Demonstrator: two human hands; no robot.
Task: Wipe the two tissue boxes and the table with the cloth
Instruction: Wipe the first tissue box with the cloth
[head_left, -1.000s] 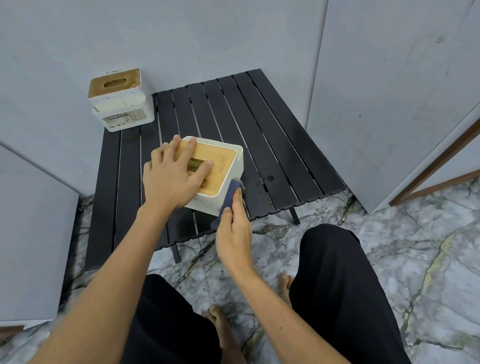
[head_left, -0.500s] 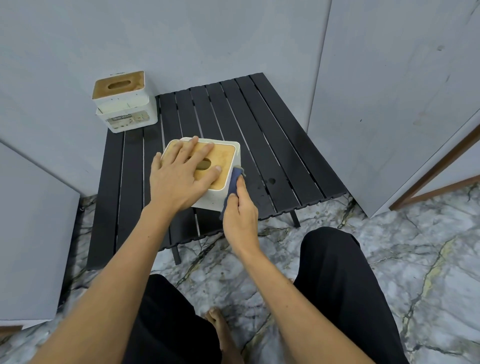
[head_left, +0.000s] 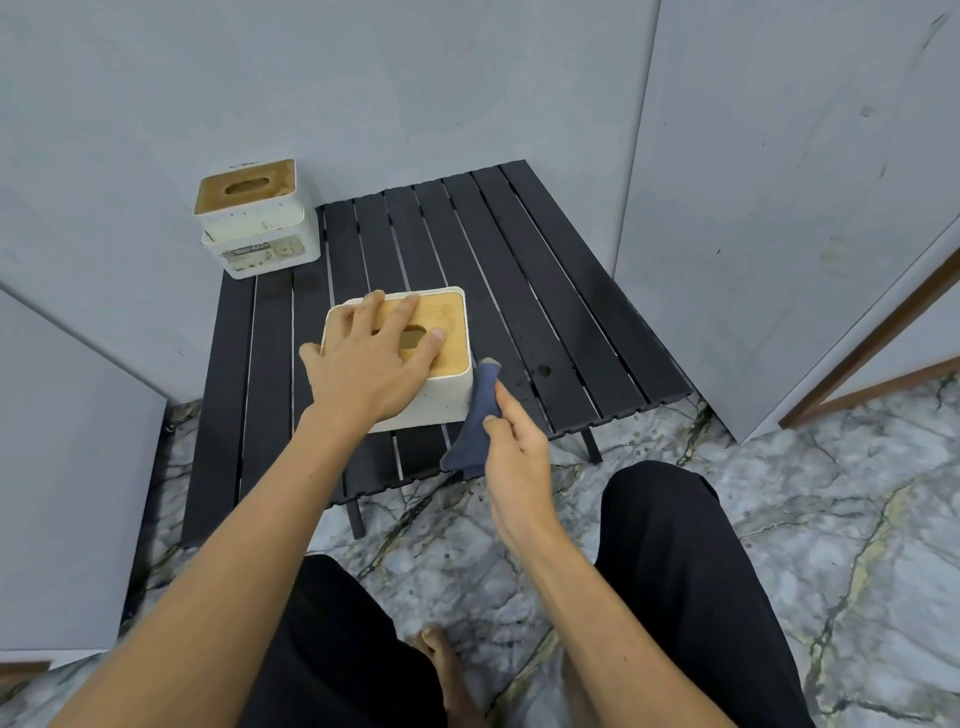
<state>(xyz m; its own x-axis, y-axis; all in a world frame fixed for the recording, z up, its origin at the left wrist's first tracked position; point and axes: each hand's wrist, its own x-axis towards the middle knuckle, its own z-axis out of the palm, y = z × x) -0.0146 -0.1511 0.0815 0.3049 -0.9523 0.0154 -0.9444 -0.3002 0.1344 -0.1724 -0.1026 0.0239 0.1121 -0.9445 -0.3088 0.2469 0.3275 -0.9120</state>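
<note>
I see the left hand (head_left: 371, 366) lying flat on the wooden lid of the near tissue box (head_left: 441, 400). Its fingers (head_left: 402, 317) are spread wide and almost straight, they press down on the lid and do not curl around anything. The thumb reaches over the left edge of the box. One fingertip lies next to the dark oval slot in the lid.

This box is white with a light wooden top, and it stands on the black slatted desk (head_left: 545, 291), close to the front edge and somewhat left of the middle.

The right hand (head_left: 517, 452) holds the dark blue cloth (head_left: 475, 415). Its fingers are narrow, the thumb and the forefinger pinch the cloth between them. The upper end of the cloth stands up at the front right corner of the box, touching or nearly touching its side; I cannot tell which. The lower end hangs down over the front edge of the desk.

The second tissue box (head_left: 257, 228) stands at the far left corner of the desk, against the grey wall (head_left: 363, 93), well apart from the first one. It is also white with a wooden lid, and it has a label on its front.

On the slats to the right of the cloth I see a small dark spot (head_left: 544, 370). Under the desk and around it is a marble floor (head_left: 779, 519). Below I see my black trousers (head_left: 675, 571) and a bare foot (head_left: 441, 660).
</note>
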